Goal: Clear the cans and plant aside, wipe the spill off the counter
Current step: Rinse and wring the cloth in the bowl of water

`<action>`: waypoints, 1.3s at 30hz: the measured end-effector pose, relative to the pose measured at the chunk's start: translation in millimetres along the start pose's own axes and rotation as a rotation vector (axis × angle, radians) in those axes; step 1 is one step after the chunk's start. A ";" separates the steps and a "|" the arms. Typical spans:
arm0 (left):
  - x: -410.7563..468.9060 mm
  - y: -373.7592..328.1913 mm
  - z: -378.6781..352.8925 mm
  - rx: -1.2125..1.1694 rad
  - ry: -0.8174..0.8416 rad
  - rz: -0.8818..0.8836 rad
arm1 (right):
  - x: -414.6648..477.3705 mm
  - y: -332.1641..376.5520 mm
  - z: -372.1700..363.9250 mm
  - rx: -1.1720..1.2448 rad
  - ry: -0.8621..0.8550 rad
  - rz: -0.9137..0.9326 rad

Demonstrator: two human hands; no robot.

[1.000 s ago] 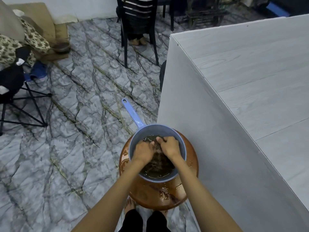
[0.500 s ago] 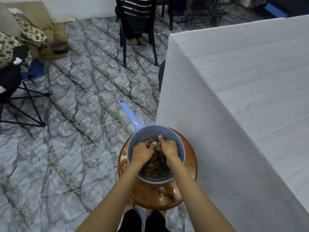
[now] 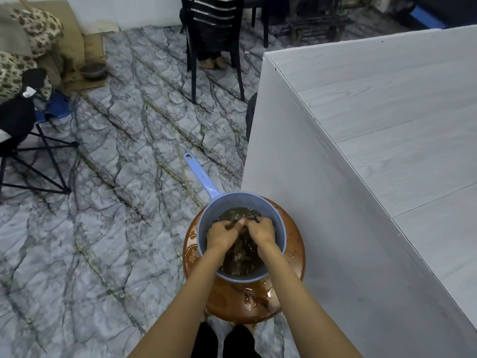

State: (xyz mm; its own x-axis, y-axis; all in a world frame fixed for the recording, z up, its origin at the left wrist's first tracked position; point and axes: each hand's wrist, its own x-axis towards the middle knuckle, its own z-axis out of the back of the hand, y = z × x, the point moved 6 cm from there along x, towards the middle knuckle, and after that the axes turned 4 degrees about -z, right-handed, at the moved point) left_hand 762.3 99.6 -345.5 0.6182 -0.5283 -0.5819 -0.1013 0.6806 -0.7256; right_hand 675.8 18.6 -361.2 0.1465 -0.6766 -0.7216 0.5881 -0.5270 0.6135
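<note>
**Supervisor:** Location and surfaces?

**Operator:** Marble-patterned floor (image 3: 103, 228); grey counter (image 3: 387, 125) at my right; a brown round stool (image 3: 232, 301) stands against its side panel, and on it sits a blue handled basin (image 3: 280, 228) of murky water (image 3: 233, 213).

**Supervisor:** Hand state?

**Operator:** Both are inside the basin; my left hand (image 3: 222, 235) and right hand (image 3: 262, 232) have their fingers curled round a dark sodden cloth (image 3: 241, 250) between them, gripping it; I judge this to be rinsing or wringing ahead of the wipe.

**Supervisor:** Hazards?

**Operator:** The stool top is wet; a hard downward squeeze could slide or tip the basin, and dirty water would reach the floor by my feet; a poorly wrung cloth would drip on the counter and smear the spill rather than lift it.

**Supervisor:** Inventory?

**Operator:** One basin; one stool; one cloth; two hands; one black chair (image 3: 211, 21) beyond; cans, none in view; plant, none in view; I cannot make out the spill on the part of the counter shown.
</note>
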 end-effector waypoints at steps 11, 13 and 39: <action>-4.1 13.0 3.3 -0.350 -0.129 0.216 | -4.6 1.2 -4.5 -0.089 -0.009 0.036; -1.0 12.3 -0.6 -0.363 -0.067 0.178 | -4.2 -0.1 -6.2 -0.123 -0.005 0.050; 13.9 1.9 4.6 -0.300 -0.151 0.049 | -11.4 3.9 -1.7 0.044 0.234 0.040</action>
State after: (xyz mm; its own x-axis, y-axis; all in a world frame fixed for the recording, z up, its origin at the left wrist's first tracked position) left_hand 774.3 95.9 -353.3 0.7135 -0.4020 -0.5739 -0.3444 0.5121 -0.7868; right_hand 677.7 25.1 -351.2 0.3523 -0.5627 -0.7478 0.5439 -0.5272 0.6529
